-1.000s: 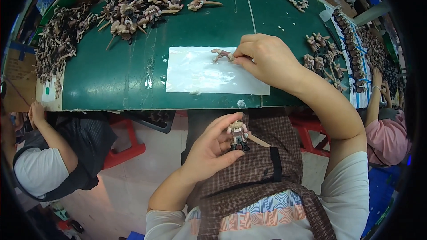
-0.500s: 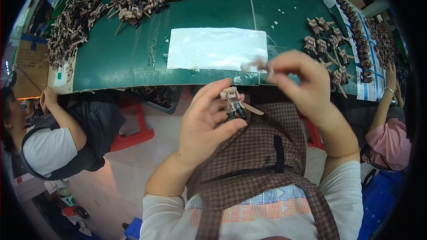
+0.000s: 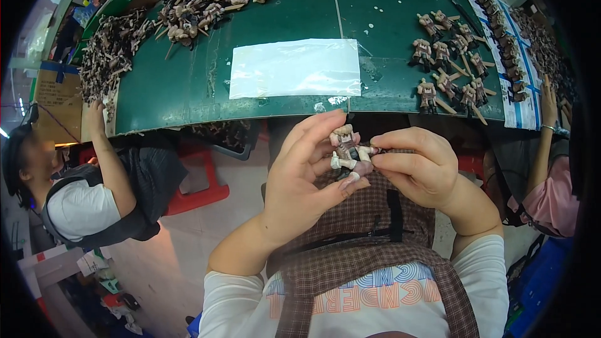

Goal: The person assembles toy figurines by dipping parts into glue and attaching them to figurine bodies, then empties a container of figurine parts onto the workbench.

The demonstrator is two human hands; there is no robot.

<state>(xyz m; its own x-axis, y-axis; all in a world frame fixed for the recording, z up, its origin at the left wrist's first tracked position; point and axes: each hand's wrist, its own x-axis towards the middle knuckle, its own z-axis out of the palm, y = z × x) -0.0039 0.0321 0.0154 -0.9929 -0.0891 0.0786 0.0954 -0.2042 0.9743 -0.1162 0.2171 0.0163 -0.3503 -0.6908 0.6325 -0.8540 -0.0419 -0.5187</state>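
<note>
In front of my apron, my left hand (image 3: 307, 169) is closed round a small toy figurine (image 3: 344, 139) with a pinkish-brown body and dark legs. My right hand (image 3: 416, 166) meets it from the right, thumb and finger pinched on a small pale figurine part (image 3: 363, 156) that touches the figurine's front. More pale and pinkish bits lie between the two hands, and I cannot tell which of them belong to which piece. My left fingers hide the figurine's back.
A white plastic sheet (image 3: 294, 69) lies on the green table (image 3: 188, 87). Several similar figurines (image 3: 441, 53) lie at its right, and a heap of figurines (image 3: 210, 0) is at the far left. Co-workers sit on both sides; a red stool (image 3: 200, 191) stands below left.
My right hand has come down and left from above the table edge, bringing a small pale part against the figurine. The co-worker at left has reached up toward the heap.
</note>
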